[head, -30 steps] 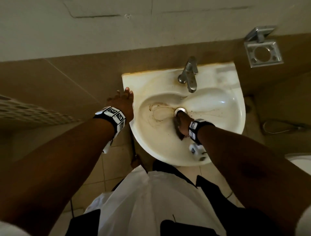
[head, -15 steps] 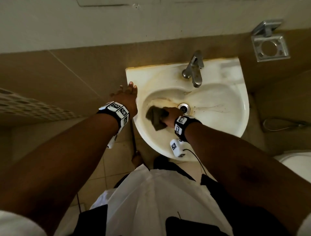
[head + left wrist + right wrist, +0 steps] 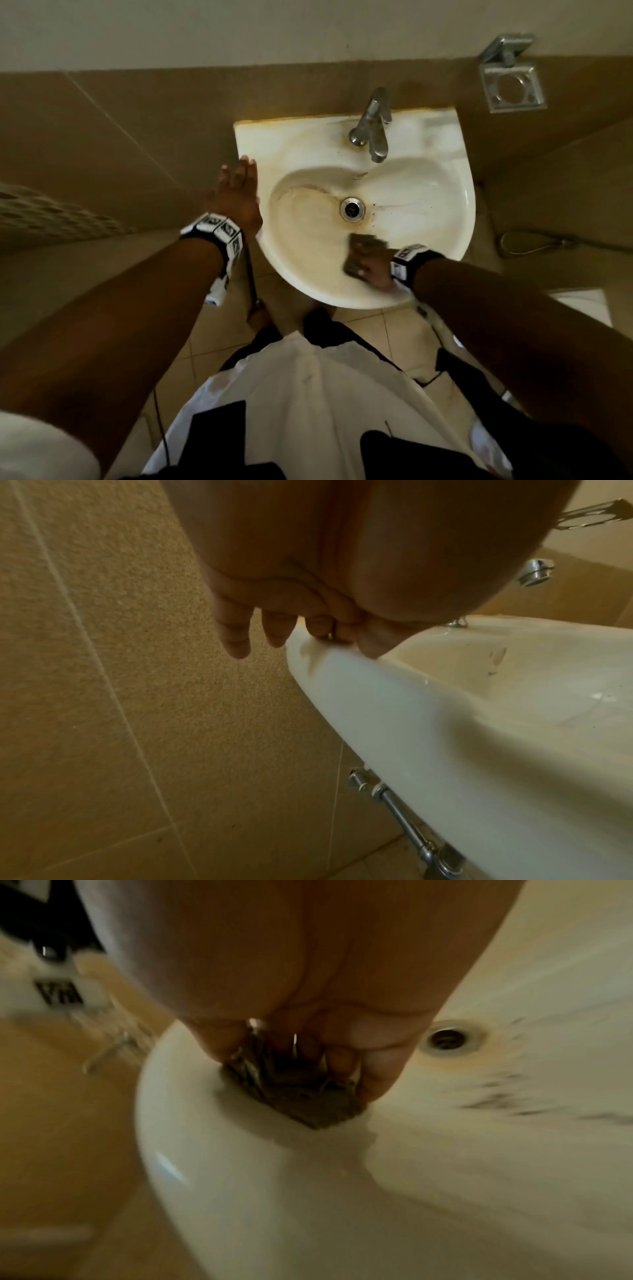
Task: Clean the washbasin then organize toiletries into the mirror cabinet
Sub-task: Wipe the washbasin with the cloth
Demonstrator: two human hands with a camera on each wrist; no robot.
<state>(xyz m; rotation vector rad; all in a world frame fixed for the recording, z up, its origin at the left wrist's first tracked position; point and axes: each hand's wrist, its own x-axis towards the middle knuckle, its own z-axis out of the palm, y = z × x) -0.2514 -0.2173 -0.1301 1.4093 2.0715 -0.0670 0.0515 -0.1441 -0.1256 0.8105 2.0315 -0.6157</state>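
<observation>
The right hand (image 3: 371,265) gripped a dark scrub pad (image 3: 294,1096) against the washbasin (image 3: 445,192) near-rim wall, the left hand (image 3: 236,202) lay flat-fingered bracing the rim; firm overlapping strokes toward the stained drain (image 3: 352,208) seemed advisable.

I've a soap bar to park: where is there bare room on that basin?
Bare: the washbasin's back ledge right of the tap, and left of it. Crowded: the front, where the right hand scrubs with a pad; left hand rests on the left rim.

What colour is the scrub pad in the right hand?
Dark greenish-brown scrub pad, clearest in the right wrist view.
</observation>
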